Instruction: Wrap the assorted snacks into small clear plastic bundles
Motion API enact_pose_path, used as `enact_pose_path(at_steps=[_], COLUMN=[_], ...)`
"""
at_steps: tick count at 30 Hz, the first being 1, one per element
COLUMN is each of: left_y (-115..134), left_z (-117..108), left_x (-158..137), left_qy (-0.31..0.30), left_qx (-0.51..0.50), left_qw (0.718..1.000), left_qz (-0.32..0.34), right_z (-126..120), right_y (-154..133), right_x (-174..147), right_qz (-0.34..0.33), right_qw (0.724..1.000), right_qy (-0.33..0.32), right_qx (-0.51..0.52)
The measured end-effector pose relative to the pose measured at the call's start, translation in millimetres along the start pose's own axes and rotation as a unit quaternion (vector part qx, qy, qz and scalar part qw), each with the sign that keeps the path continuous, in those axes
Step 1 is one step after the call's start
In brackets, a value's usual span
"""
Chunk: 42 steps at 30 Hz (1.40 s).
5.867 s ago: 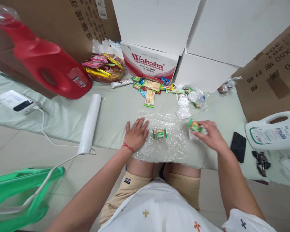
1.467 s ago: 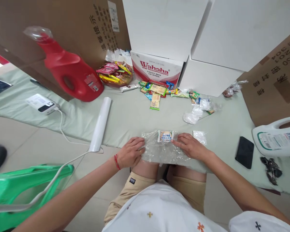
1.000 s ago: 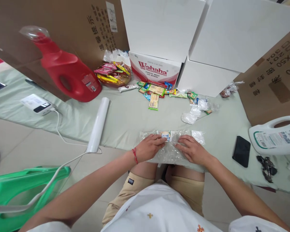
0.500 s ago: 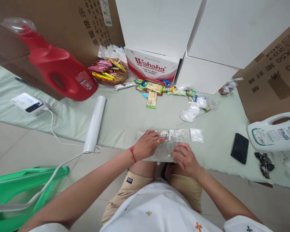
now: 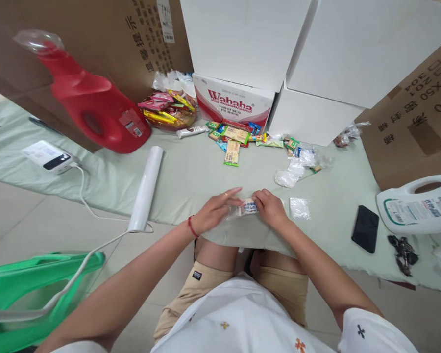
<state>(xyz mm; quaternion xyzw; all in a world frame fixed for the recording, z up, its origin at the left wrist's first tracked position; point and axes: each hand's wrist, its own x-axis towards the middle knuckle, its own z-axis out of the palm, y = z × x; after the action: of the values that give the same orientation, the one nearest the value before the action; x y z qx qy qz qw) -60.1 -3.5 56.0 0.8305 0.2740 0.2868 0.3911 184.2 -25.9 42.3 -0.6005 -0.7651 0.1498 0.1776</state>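
A small snack packet (image 5: 248,207) with blue printing lies near the table's front edge, with clear plastic wrap (image 5: 233,212) around it. My right hand (image 5: 272,210) is closed on the packet's right end, thumb and fingers pinched together. At the packet's left end is my left hand (image 5: 216,212), its fingers stretched out and somewhat apart, the tips by the wrap. Whether those fingertips touch the packet is hard to see. To the right of my right hand lies a folded square of clear plastic (image 5: 299,208).
Several wrapped snacks (image 5: 232,152) and crumpled plastic (image 5: 291,174) lie farther back, before a Wahaba carton (image 5: 235,102). A white roll (image 5: 146,189) and red jug (image 5: 99,110) stand left. A phone (image 5: 365,229), keys (image 5: 403,254) and a white jug (image 5: 419,203) are right.
The plastic sheet that lay spread under the packet is now gathered around it. My right hand has moved up and left onto the packet; my left hand has shifted left, fingers lifted off the packet.
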Motion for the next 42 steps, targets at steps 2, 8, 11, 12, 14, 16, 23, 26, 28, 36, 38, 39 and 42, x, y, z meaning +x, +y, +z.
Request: enact_pose_path(at_steps=[2, 8, 11, 12, 14, 16, 23, 26, 28, 36, 38, 39, 42], left_y=[0.6, 10.5, -3.8, -11.6, -26.7, -34.0, 18.1, 27.3, 21.3, 7.1, 8.5, 8.9, 9.7], left_z=[-2.7, 36.8, 51.6, 52.3, 48.6, 40.5, 30.3, 47.1, 57.5, 61.7, 61.3, 61.4, 61.8], left_x=[-16.1, -48.0, -37.0, -32.3, -25.2, -22.2, -9.4, 5.0, 10.9, 8.3, 8.8, 9.2, 10.3], left_qy=[0.095, 0.266, 0.310, 0.322, 0.331, 0.344, 0.294, 0.084, 0.047, 0.026, 0.027, 0.029, 0.029], left_qx=[-0.059, 0.152, 0.182, 0.180, 0.198, 0.248, 0.319, 0.297, 0.288, 0.257, 0.254, 0.252, 0.246], left_qw=[0.993, 0.943, 0.917, 0.909, 0.892, 0.868, 0.901, 0.950, 0.956, 0.964, 0.965, 0.965, 0.966], left_qz=[-0.031, -0.128, -0.171, -0.192, -0.235, -0.257, -0.004, 0.040, -0.002, -0.055, -0.062, -0.065, -0.072], right_z=[0.6, -1.7, -3.4, -4.0, -5.5, -6.6, -5.1, -9.8, -17.4, -40.2, -38.5, -38.0, -40.5], right_y=[-1.2, -4.0, 0.8, 2.8, 6.4, 8.8, 6.1, 12.6, 25.2, 77.3, 75.5, 73.6, 69.4], right_x=[1.4, -1.4, 1.3, 2.7, 5.0, 6.3, 9.4, 13.6, 15.4, 9.1, 10.1, 10.8, 11.1], right_qz=[0.011, 0.023, 0.007, -0.001, -0.009, -0.001, -0.001, -0.012, -0.002, 0.115, 0.072, 0.045, 0.005], right_qw=[1.000, 0.999, 1.000, 0.999, 0.995, 0.989, 0.984, 0.980, 0.976, 0.984, 0.990, 0.992, 0.980], right_qy=[-0.012, -0.020, -0.018, -0.024, -0.042, -0.052, -0.042, -0.065, -0.089, 0.006, -0.012, -0.043, -0.166], right_qx=[-0.017, -0.030, 0.015, 0.040, 0.095, 0.138, 0.172, 0.186, 0.198, 0.138, 0.123, 0.113, 0.111])
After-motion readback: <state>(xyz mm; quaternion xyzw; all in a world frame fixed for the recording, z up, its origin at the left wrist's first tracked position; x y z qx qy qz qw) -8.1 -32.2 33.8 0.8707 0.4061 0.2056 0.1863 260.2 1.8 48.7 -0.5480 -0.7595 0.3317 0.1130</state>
